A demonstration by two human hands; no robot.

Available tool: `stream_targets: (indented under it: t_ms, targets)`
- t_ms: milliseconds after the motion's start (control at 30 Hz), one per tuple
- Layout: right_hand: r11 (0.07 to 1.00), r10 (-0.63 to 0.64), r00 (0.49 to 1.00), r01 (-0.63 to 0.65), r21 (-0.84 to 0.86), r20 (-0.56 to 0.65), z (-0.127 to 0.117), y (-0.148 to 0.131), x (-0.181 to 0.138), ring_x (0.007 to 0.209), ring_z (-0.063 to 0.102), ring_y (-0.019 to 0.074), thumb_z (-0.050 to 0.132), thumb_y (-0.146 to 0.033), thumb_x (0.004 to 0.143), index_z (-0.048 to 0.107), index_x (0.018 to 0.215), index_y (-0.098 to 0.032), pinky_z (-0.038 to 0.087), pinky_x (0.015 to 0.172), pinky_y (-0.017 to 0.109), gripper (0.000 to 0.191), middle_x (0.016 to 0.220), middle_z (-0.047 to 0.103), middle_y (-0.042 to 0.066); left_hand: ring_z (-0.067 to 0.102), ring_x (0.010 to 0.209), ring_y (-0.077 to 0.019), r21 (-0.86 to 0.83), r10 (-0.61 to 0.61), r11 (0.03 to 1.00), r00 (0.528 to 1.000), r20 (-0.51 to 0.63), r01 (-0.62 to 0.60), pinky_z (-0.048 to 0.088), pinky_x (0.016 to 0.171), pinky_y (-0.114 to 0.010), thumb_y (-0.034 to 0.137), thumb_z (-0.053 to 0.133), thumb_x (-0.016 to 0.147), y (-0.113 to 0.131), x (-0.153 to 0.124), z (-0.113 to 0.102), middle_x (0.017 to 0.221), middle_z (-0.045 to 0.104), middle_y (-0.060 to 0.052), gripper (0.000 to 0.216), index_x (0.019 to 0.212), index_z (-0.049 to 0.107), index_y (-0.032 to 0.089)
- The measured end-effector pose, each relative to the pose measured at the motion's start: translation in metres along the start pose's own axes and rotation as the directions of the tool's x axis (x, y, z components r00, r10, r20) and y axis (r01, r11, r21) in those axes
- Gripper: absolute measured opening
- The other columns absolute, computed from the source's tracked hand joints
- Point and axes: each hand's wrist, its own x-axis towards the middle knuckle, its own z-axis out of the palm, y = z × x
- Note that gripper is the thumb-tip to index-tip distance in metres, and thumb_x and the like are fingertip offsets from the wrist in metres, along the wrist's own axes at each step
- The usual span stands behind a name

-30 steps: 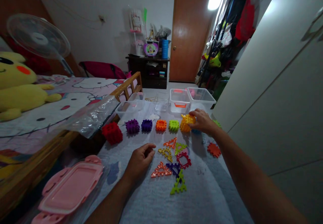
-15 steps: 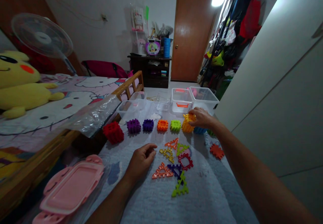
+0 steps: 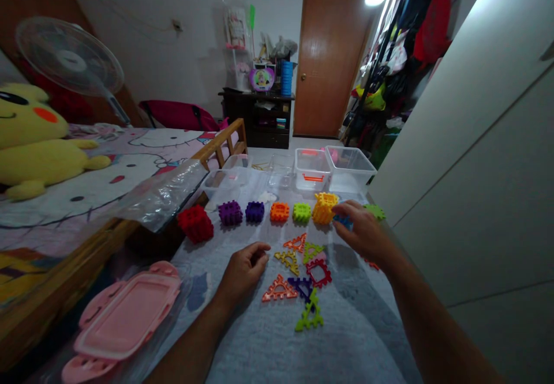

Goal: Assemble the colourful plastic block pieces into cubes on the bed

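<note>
A row of plastic block cubes stands on the grey cloth: red [image 3: 195,223], two purple [image 3: 230,213], orange [image 3: 279,211], green [image 3: 301,213] and a taller yellow one [image 3: 324,207]. My right hand [image 3: 362,233] hovers just right of the yellow cube, fingers loosely spread, holding nothing; a blue piece [image 3: 343,220] shows at its fingertips. My left hand [image 3: 242,269] rests on the cloth with fingers curled, nothing visible in it. Right of it lie several flat triangle and square pieces [image 3: 303,268] in orange, yellow, green, red and purple.
Two clear tubs [image 3: 351,169] stand behind the row, smaller clear boxes [image 3: 223,182] to their left. A pink lid [image 3: 126,315] lies at the near left. A bed with a yellow plush [image 3: 34,147] and a fan is on the left, a white wardrobe on the right.
My right hand let go of the yellow cube and drew back toward me and to the right. The left hand stayed put.
</note>
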Motion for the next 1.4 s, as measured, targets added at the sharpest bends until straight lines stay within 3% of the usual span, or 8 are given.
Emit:
stream_targets:
  t_ms: [100,267,533,700,867,1033,1200,1400]
  targets:
    - [0.995,-0.007,0.963,-0.019,0.093,0.270,0.021,-0.010,-0.033,0.083,0.060,0.0181,0.054,-0.020,0.084,0.063,0.098,-0.020,0.049,0.078,0.033,0.017,0.094,0.062,0.005,0.063,0.070,-0.0164,-0.004,0.003,1.000,1.000,0.007,-0.003,0.047,0.066,-0.026,0.035,0.057,0.078,-0.003,0.000,0.001,0.080,0.070,-0.002,0.030,0.098,0.070,0.017]
    - [0.987,-0.100,0.892,0.032,0.160,0.442,0.044,-0.021,-0.054,0.102,0.055,0.0215,0.067,-0.014,0.068,0.061,0.112,-0.022,0.047,0.091,0.035,0.045,0.110,0.057,0.006,0.062,0.071,-0.0165,-0.007,0.013,1.000,1.000,0.002,-0.013,0.047,0.067,-0.026,0.034,0.057,0.078,-0.001,-0.001,0.001,0.079,0.069,-0.002,0.029,0.098,0.069,0.017]
    - [0.978,-0.133,0.907,0.054,0.203,0.399,0.045,-0.016,-0.049,0.096,0.058,0.0202,0.063,-0.019,0.078,0.066,0.109,-0.023,0.047,0.088,0.032,0.031,0.105,0.063,0.006,0.059,0.067,-0.0150,-0.028,0.007,1.000,1.000,0.002,-0.007,0.044,0.064,-0.025,0.032,0.056,0.077,0.005,-0.003,0.000,0.073,0.065,0.000,0.028,0.096,0.069,0.016]
    - [0.953,0.013,0.930,-0.122,0.276,0.368,0.050,0.001,-0.046,0.072,0.060,0.0162,0.045,-0.032,0.093,0.069,0.088,-0.020,0.045,0.067,0.027,0.027,0.081,0.067,0.003,0.058,0.067,-0.0147,-0.020,0.017,1.000,1.000,0.009,-0.017,0.043,0.064,-0.024,0.031,0.056,0.078,0.003,-0.002,0.001,0.073,0.064,0.000,0.028,0.097,0.069,0.016]
    - [0.917,0.110,0.904,-0.253,0.310,0.413,0.055,0.015,-0.045,0.064,0.059,0.0164,0.045,-0.035,0.091,0.067,0.097,-0.020,0.041,0.058,0.027,0.027,0.075,0.068,0.002,0.057,0.067,-0.0145,-0.016,0.018,1.000,1.000,0.006,-0.018,0.043,0.064,-0.024,0.031,0.056,0.079,0.003,-0.002,0.000,0.072,0.063,0.000,0.027,0.097,0.069,0.015]
    - [0.985,0.113,0.933,-0.150,0.086,0.341,0.055,0.019,-0.049,0.077,0.060,0.0199,0.059,-0.032,0.080,0.067,0.093,-0.019,0.045,0.071,0.033,0.020,0.091,0.064,0.007,0.057,0.066,-0.0141,-0.011,0.020,1.000,1.000,0.005,-0.020,0.042,0.063,-0.024,0.030,0.056,0.079,0.005,-0.003,-0.001,0.071,0.062,0.000,0.026,0.096,0.069,0.015]
    - [0.997,0.067,0.946,-0.078,0.024,0.316,0.057,0.021,-0.057,0.086,0.057,0.0213,0.073,-0.029,0.065,0.062,0.098,-0.021,0.046,0.076,0.034,0.035,0.099,0.058,0.006,0.055,0.063,-0.0132,0.009,0.036,0.999,0.999,0.014,-0.036,0.042,0.061,-0.024,0.028,0.055,0.079,0.005,-0.003,0.000,0.068,0.060,0.001,0.025,0.096,0.068,0.015]
    - [0.997,0.012,0.964,-0.030,0.065,0.265,0.054,0.007,-0.056,0.078,0.055,0.0186,0.067,-0.022,0.071,0.058,0.090,-0.020,0.046,0.070,0.032,0.021,0.091,0.055,0.004,0.058,0.070,-0.0142,0.062,0.131,0.989,0.991,0.025,-0.133,0.046,0.065,-0.025,0.028,0.059,0.080,0.013,-0.009,-0.001,0.082,0.065,-0.003,0.022,0.098,0.068,0.017]
